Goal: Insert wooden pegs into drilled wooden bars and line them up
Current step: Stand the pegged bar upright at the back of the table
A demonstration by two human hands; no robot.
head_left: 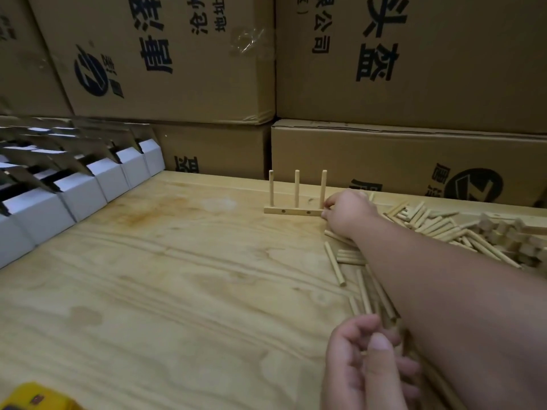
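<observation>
A drilled wooden bar [291, 211] lies at the far side of the plywood table [177, 276], with three pegs [297, 187] standing upright in it. Two side holes show on its front face. My right hand [346, 213] reaches across and pinches the bar's right end beside the third peg. Loose pegs [334, 263] lie scattered under and around my right forearm. My left hand [367, 368] hovers low at the near edge over some of these pegs, fingers loosely curled with the thumb up. Whether it holds a peg is hidden.
A heap of pegs [435, 223] and short wooden blocks [515, 238] lies at the right. Large printed cardboard cartons [384, 161] wall the back. A row of open white boxes [80, 193] lines the left. A yellow object [35, 398] sits at the bottom left corner.
</observation>
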